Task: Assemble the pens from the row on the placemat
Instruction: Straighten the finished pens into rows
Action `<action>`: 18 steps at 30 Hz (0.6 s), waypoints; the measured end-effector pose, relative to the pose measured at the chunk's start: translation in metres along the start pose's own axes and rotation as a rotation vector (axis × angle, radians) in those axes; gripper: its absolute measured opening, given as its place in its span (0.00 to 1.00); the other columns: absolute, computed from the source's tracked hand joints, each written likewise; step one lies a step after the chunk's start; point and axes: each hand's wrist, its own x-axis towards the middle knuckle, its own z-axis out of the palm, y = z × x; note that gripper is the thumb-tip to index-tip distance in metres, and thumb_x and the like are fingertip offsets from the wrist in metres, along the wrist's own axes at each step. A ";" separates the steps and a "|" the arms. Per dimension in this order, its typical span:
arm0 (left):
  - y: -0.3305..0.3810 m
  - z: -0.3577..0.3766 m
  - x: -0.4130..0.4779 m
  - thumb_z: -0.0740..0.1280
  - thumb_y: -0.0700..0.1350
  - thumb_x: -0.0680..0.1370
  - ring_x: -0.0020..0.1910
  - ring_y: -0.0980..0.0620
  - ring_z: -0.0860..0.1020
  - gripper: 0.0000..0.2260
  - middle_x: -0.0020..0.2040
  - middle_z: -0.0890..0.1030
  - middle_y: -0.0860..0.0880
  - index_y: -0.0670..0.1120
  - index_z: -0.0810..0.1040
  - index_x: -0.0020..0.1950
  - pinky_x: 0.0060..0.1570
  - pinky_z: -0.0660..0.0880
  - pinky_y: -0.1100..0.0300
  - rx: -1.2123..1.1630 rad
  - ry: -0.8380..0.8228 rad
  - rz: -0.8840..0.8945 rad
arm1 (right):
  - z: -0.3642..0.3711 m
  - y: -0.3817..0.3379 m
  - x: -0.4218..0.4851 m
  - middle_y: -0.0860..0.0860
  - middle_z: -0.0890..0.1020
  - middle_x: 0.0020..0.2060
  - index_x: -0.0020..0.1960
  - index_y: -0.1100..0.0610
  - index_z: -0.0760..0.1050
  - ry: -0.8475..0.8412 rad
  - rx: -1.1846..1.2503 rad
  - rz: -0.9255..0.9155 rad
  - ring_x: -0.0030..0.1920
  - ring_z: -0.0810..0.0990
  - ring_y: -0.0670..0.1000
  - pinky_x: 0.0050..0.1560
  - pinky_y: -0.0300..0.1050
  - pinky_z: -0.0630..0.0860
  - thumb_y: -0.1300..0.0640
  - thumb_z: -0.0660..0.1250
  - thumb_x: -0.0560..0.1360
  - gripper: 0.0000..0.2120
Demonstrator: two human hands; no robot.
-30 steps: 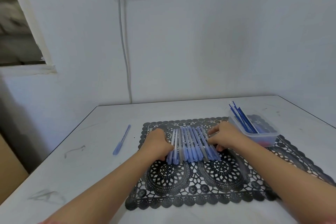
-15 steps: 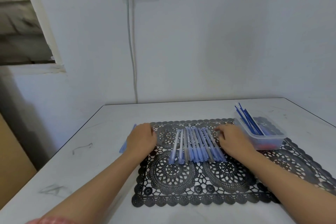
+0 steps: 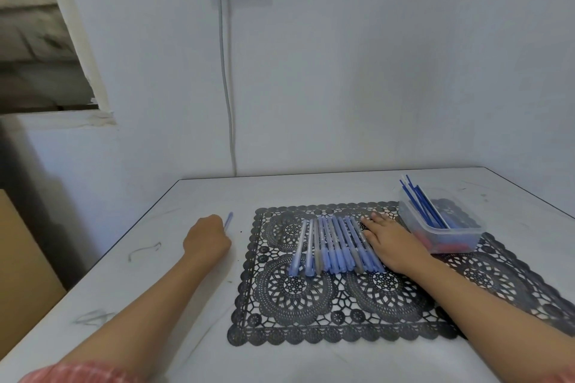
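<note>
A row of several blue and clear pens lies side by side on a black lace placemat. My right hand rests flat on the mat, fingers straight, against the right end of the row. My left hand is off the mat on the white table, fingers curled over a single blue pen whose far tip sticks out beyond the knuckles.
A clear plastic tub at the mat's right back corner holds blue ink refills and small red and blue parts. The white table meets the wall at the back. A cable hangs from the wall socket. A brown box stands left of the table.
My left hand left the row and moved left off the mat onto the lone pen. My right hand uncurled and lies flat beside the row. The camera view shifted.
</note>
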 end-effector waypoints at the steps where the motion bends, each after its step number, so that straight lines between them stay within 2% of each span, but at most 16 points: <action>1: 0.001 -0.001 -0.001 0.60 0.35 0.73 0.33 0.49 0.70 0.09 0.34 0.69 0.48 0.44 0.64 0.34 0.29 0.62 0.62 -0.021 -0.007 0.003 | 0.000 -0.001 0.000 0.51 0.54 0.75 0.75 0.52 0.54 -0.009 -0.009 -0.002 0.75 0.51 0.51 0.74 0.50 0.52 0.48 0.45 0.82 0.23; 3: 0.007 -0.003 -0.003 0.61 0.36 0.71 0.31 0.50 0.69 0.09 0.32 0.69 0.47 0.43 0.66 0.33 0.27 0.61 0.62 -0.067 -0.019 0.022 | 0.000 -0.001 0.000 0.52 0.54 0.75 0.76 0.53 0.53 -0.017 -0.031 -0.005 0.75 0.50 0.51 0.74 0.49 0.50 0.48 0.45 0.82 0.23; 7: 0.028 -0.003 -0.016 0.64 0.38 0.73 0.27 0.52 0.71 0.07 0.28 0.73 0.47 0.40 0.77 0.36 0.25 0.63 0.63 -0.186 -0.085 0.101 | -0.001 -0.002 0.000 0.52 0.53 0.76 0.76 0.53 0.53 -0.013 -0.045 -0.007 0.75 0.50 0.51 0.74 0.49 0.50 0.49 0.45 0.82 0.23; 10: 0.046 0.002 -0.028 0.66 0.40 0.75 0.31 0.51 0.75 0.06 0.36 0.80 0.45 0.41 0.82 0.41 0.30 0.71 0.62 -0.233 -0.204 0.144 | -0.001 -0.002 -0.001 0.52 0.53 0.76 0.76 0.53 0.53 -0.018 -0.043 -0.008 0.75 0.50 0.51 0.74 0.48 0.50 0.49 0.45 0.82 0.23; 14: 0.059 0.013 -0.037 0.66 0.40 0.75 0.34 0.50 0.72 0.06 0.37 0.75 0.45 0.45 0.76 0.37 0.33 0.68 0.60 -0.242 -0.258 0.174 | -0.002 -0.003 -0.002 0.52 0.54 0.75 0.76 0.53 0.53 -0.007 -0.033 -0.013 0.75 0.51 0.51 0.74 0.48 0.50 0.49 0.45 0.82 0.23; 18: 0.068 0.016 -0.040 0.66 0.40 0.75 0.34 0.50 0.73 0.06 0.37 0.75 0.46 0.46 0.74 0.38 0.35 0.72 0.60 -0.266 -0.230 0.188 | -0.002 -0.003 -0.002 0.53 0.54 0.75 0.75 0.53 0.54 -0.002 -0.028 -0.018 0.75 0.51 0.52 0.74 0.47 0.49 0.50 0.46 0.82 0.23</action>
